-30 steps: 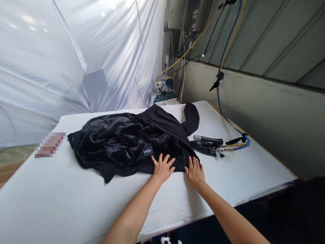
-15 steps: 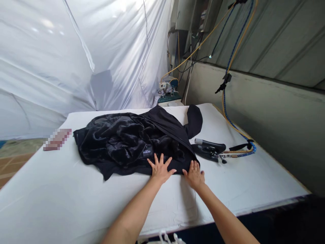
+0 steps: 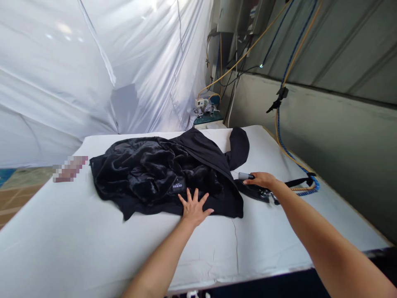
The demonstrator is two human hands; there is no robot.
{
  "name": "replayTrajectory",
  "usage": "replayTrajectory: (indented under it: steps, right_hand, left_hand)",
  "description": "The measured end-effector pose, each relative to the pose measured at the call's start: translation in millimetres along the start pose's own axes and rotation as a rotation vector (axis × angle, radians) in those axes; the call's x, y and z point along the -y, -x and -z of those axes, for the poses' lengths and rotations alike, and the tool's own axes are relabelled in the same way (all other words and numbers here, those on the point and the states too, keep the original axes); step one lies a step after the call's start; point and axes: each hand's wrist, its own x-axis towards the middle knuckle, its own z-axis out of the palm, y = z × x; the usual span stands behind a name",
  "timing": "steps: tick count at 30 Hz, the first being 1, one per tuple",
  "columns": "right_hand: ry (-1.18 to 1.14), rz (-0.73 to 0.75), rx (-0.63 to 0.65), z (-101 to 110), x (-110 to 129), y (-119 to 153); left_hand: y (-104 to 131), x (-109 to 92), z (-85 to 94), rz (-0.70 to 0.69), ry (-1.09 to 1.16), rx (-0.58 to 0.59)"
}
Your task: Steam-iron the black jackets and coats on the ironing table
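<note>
Garment: A black garment lies on the white-covered table, centre-left of the view, plush lining facing up.
Patch: A GUESS patch sits on the lining near the left hand's fingertips, lettering inverted to the wearer.
Left hand: The left hand is fully opened and laid palm down, fingers splayed, over the near edge of the garment. It grips nothing; the amount of pressure cannot be told.
Right hand: The right hand is curled around the handle of the iron, thumb on the near side. Part of the fingers is hidden, so tightness of grip cannot be told.
Iron: Rests low beside the right end of the garment. Whether its tip touches the cloth cannot be told.
Hoses: Blue and yellow hoses run down to the rear of the iron.
Smooth cloth: A strip along the near edge and the panel at the right end lie fairly flat.
Lining: The plush area remains in loose folds.
Work stage: Judged as early. Complete: garment laid out, near edge steadied, iron handle taken. Not complete: iron is not on top of the cloth, and the folds are not flattened.
</note>
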Motion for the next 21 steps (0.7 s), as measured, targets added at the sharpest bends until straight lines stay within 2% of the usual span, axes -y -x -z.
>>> replayTrajectory:
  steps: [4,7,9,12,15,18,21]
  right_hand:
    - [-0.101,-0.165,-0.077,-1.4,-15.4,11.0]
    - [-0.158,-0.204,-0.163,9.6,-23.6,40.5]
    - [-0.148,-0.188,-0.191,17.9,-17.3,63.6]
    - [-0.077,-0.074,-0.127,17.1,16.3,91.7]
    - [0.043,0.106,-0.024,-5.3,65.1,101.8]
    - [0.13,0.205,0.013,-31.4,104.8,94.0]
    - [0.142,0.222,0.01,-41.0,124.7,78.4]
  left_hand:
    - [-0.4,1.8,-2.4,-0.004,0.009,-0.011]
    - [-0.6,2.9,-3.8,-0.012,0.027,-0.022]
    - [-1.1,3.5,-4.2,-0.021,0.04,-0.028]
    - [-2.4,4.9,-4.7,-0.03,0.088,-0.039]
    - [-2.5,8.5,-4.7,-0.028,0.177,-0.094]
    - [4.6,19.3,-1.2,-0.061,0.251,-0.27]
    - [23.3,44.2,6.7,-0.08,0.294,-0.446]
